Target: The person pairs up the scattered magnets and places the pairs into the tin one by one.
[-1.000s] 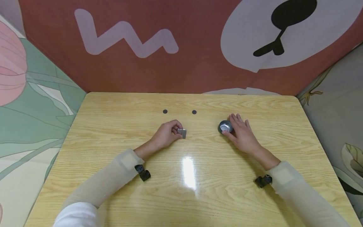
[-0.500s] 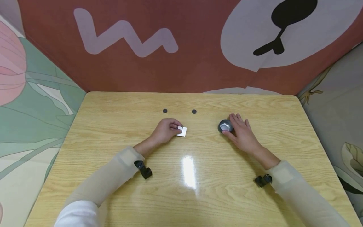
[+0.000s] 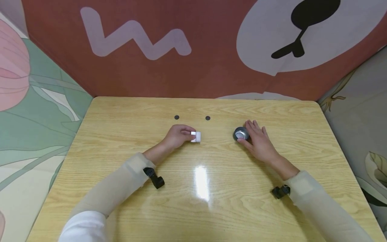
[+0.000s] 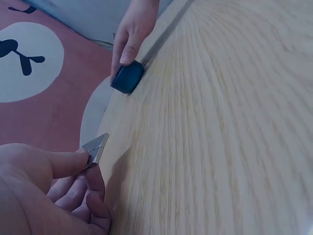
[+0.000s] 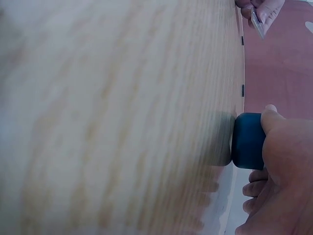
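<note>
In the head view my left hand (image 3: 179, 137) is above the table, left of centre. Its thumb and fingers pinch a small flat metal rectangle (image 3: 197, 136) with a line across it, which shines white there and looks grey in the left wrist view. My right hand (image 3: 260, 143) lies beside a low round dark-blue thing (image 3: 241, 134) with a silvery middle on top. Its thumb laps over the near rim and its fingers stretch along the right side; in the right wrist view the blue side wall (image 5: 248, 141) stands on the table. The exact kind of either thing cannot be told.
Two small dark discs (image 3: 176, 117) lie apart near the far edge of the wood-grain table (image 3: 136, 111). Printed walls (image 3: 211, 77) rise behind and at both sides. A black wrist camera (image 3: 154, 178) hangs from each sleeve.
The left hand has turned and risen slightly in the view, tilting the metal rectangle so its face goes from grey to bright white. The right hand and the round thing have stayed put.
</note>
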Demonstrator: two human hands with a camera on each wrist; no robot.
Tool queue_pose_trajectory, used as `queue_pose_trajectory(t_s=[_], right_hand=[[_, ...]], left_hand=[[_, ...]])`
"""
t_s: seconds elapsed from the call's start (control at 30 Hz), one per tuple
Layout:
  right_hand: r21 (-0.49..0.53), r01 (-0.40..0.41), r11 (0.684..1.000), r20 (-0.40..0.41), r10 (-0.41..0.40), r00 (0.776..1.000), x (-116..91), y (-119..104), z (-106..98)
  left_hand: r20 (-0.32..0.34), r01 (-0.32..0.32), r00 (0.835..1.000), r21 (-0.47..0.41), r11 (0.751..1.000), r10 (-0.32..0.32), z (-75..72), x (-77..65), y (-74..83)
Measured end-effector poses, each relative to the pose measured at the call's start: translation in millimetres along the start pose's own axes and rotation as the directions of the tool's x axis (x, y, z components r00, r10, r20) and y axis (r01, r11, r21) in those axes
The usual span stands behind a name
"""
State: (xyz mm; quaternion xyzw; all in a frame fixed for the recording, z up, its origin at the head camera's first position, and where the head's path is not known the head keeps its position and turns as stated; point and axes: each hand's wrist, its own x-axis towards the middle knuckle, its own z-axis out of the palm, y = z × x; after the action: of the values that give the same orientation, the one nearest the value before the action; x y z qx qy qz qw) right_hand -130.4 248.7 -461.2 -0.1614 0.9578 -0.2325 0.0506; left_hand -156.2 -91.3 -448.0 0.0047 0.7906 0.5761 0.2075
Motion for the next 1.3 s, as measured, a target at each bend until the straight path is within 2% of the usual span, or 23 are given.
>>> queue_pose_trajectory(t_s=[0.27, 0.7, 1.13, 1.3], right_hand=[[0.000, 0.010, 1.000, -0.008, -0.010, 1.000, 0.9, 1.4, 1.7], [-0.002, 0.009, 1.000, 0.001, -0.009, 1.000, 0.4, -0.3, -1.7], [0.003, 0.010, 1.000, 0.004, -0.010, 1.000, 0.4, -2.3, -2.5], [-0.003, 0.011, 1.000, -0.002, -0.011, 1.000, 0.2, -2.2, -2.4]], left_hand=[[0.030, 0.019, 0.999, -0.060, 0.998, -0.017, 4.2, 1.6, 5.4], [0.055, 0.024, 0.998, -0.053, 0.998, -0.021, 11.9, 9.6, 21.0], [0.084, -0.002, 0.996, -0.145, 0.989, 0.015, 34.1, 22.0, 41.4], [0.106, -0.017, 0.994, -0.146, 0.989, 0.033, 42.8, 25.6, 46.7]])
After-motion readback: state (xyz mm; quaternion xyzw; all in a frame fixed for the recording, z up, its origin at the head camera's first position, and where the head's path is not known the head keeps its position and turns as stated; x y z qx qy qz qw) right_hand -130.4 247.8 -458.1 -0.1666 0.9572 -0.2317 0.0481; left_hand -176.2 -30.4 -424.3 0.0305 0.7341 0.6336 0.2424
